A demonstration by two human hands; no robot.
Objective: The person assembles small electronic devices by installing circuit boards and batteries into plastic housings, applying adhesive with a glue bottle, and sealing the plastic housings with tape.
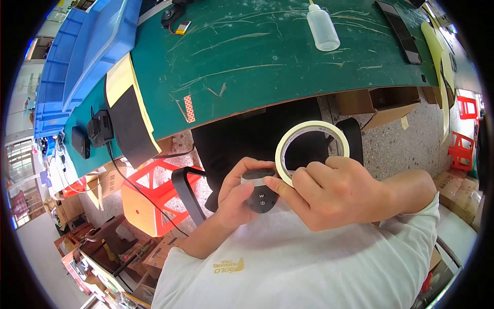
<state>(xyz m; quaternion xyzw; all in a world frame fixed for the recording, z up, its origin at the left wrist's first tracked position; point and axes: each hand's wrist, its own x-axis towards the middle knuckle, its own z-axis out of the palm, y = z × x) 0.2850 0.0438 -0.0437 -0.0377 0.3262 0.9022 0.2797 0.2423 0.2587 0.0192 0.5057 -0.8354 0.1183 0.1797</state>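
Note:
Close to my chest, my left hand (234, 198) is closed around a small dark rounded device (263, 200) with button marks on its face. A pale band of tape (252, 182) crosses the device near its upper part. My right hand (334, 194) grips a roll of cream masking tape (315, 124), which stands up beyond the knuckles. The thumb side of that hand touches the device at the band's right end. My fingers hide the lower part of the roll and the left side of the device.
A green worktable (231, 62) spans the far side, bearing a squeeze bottle (323, 28), a phone (399, 32) and a small battery part (182, 27). Blue bins (103, 46) stand at left. Below are a red stool (141, 208), a black chair (236, 139) and an open carton (381, 105).

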